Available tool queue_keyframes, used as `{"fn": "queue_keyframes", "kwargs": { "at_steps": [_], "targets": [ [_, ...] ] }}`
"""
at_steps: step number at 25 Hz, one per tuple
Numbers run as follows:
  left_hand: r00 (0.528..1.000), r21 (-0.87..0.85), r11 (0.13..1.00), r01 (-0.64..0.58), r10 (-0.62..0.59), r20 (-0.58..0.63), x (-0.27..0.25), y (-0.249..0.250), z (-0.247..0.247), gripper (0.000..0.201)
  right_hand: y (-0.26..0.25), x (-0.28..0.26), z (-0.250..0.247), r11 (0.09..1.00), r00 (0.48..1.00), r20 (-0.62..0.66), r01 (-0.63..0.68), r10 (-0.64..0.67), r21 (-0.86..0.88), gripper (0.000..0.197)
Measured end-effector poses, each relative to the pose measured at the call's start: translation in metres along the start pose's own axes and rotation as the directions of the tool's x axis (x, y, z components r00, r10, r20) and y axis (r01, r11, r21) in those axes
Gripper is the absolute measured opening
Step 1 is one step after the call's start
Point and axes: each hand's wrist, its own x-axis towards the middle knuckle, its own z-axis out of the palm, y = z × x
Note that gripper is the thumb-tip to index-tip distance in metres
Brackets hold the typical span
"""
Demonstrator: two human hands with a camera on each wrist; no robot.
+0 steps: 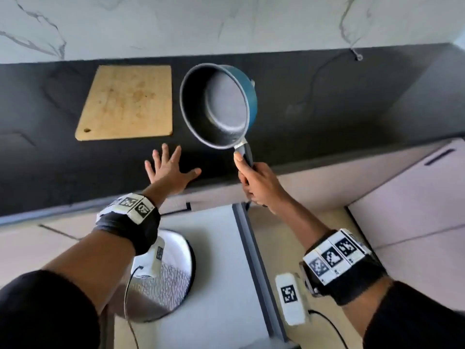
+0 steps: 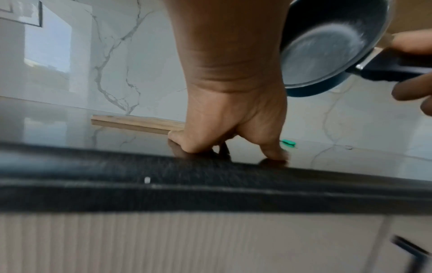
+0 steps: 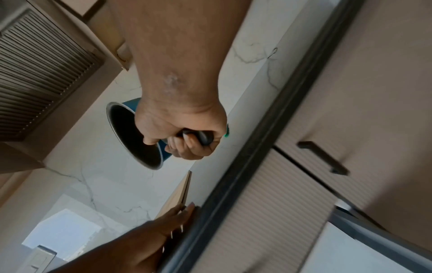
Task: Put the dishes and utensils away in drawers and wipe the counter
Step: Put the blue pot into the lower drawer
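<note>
Gripping the saucepan [image 1: 219, 107] handle, right hand [image 1: 259, 185]; left hand [image 1: 171, 170] flat on counter [image 1: 327, 117]

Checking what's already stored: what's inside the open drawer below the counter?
A white plate with a dark rim lies in the open drawer; the left forearm covers part of it.

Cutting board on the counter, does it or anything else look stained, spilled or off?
Yes: the cutting board shows brownish stains across its middle. The saucepan looks empty, held tilted off the counter by the right hand. Nothing looks spilled.
</note>
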Motion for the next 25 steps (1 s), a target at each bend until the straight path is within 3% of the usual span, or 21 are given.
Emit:
{"fn": "queue_keyframes", "kwargs": {
  "at_steps": [1, 2, 4, 5, 6, 7, 8, 9, 10, 12, 13, 15, 17, 18, 20, 25],
  "targets": [
    [0.995, -0.158, 0.985, -0.072, 0.06, -0.075, -0.018, -0.007, 0.009, 0.072, 0.011, -0.027, 0.001, 0.999, 1.0, 0.012, -0.025, 0.026, -0.037, 0.061],
    [0.981, -0.373, 0.914, -0.159, 0.104, -0.161, -0.041, -0.017, 0.018, 0.055, 0.026, -0.05, 0.001, 0.996, 0.999, 0.02, -0.036, 0.038, -0.086, 0.066],
    [0.952, -0.732, 0.634, -0.25, 0.024, -0.305, -0.099, -0.045, 0.027, 0.033, 0.063, -0.085, 0.002, 0.98, 0.998, 0.065, 0.011, 0.001, -0.198, 0.075],
    [0.96, -0.857, 0.466, -0.218, -0.053, -0.273, -0.127, -0.059, 0.026, 0.035, 0.084, -0.099, 0.002, 0.959, 0.995, 0.101, 0.05, -0.023, -0.277, 0.074],
    [0.977, -0.948, 0.294, -0.126, -0.129, -0.17, -0.153, -0.073, 0.026, 0.043, 0.105, -0.11, 0.001, 0.918, 0.988, 0.149, 0.1, -0.045, -0.384, 0.072],
    [0.978, -0.987, 0.159, -0.014, -0.206, -0.047, -0.176, -0.091, 0.029, 0.05, 0.127, -0.119, 0.004, 0.855, 0.976, 0.214, 0.15, -0.046, -0.497, 0.068],
    [0.967, -0.994, 0.083, 0.065, -0.251, 0.043, -0.198, -0.109, 0.035, 0.052, 0.148, -0.124, 0.008, 0.783, 0.959, 0.281, 0.191, -0.021, -0.592, 0.065],
    [0.956, -0.987, 0.091, 0.135, -0.272, 0.106, -0.215, -0.129, 0.047, 0.048, 0.17, -0.127, 0.014, 0.708, 0.943, 0.331, 0.215, 0.028, -0.673, 0.063],
    [0.95, -0.962, 0.179, 0.207, -0.271, 0.154, -0.23, -0.146, 0.065, 0.04, 0.191, -0.127, 0.022, 0.641, 0.928, 0.364, 0.229, 0.084, -0.732, 0.063],
    [0.931, -0.836, 0.441, 0.326, -0.303, 0.203, -0.257, -0.183, 0.109, 0.02, 0.23, -0.126, 0.044, 0.521, 0.895, 0.411, 0.271, 0.173, -0.809, 0.065],
    [0.923, -0.765, 0.526, 0.371, -0.3, 0.241, -0.268, -0.2, 0.132, 0.021, 0.246, -0.125, 0.054, 0.46, 0.883, 0.433, 0.313, 0.182, -0.831, 0.065],
    [0.863, -0.611, 0.61, 0.504, -0.34, 0.372, -0.29, -0.231, 0.172, 0.052, 0.272, -0.12, 0.076, 0.364, 0.852, 0.486, 0.398, 0.193, -0.842, 0.06],
    [0.815, -0.378, 0.741, 0.555, -0.393, 0.425, -0.309, -0.256, 0.202, 0.092, 0.295, -0.116, 0.098, 0.323, 0.801, 0.552, 0.473, 0.229, -0.82, 0.057],
    [0.794, -0.296, 0.769, 0.566, -0.414, 0.445, -0.318, -0.265, 0.214, 0.1, 0.305, -0.114, 0.108, 0.311, 0.769, 0.581, 0.502, 0.266, -0.807, 0.058],
    [0.755, -0.226, 0.774, 0.591, -0.433, 0.493, -0.332, -0.279, 0.23, 0.095, 0.323, -0.111, 0.123, 0.271, 0.719, 0.619, 0.557, 0.317, -0.785, 0.058],
    [0.706, 0.057, 0.879, 0.474, -0.418, 0.572, -0.34, -0.279, 0.244, 0.09, 0.352, -0.097, 0.136, 0.231, 0.668, 0.646, 0.607, 0.37, -0.76, 0.059]
  ]
}}
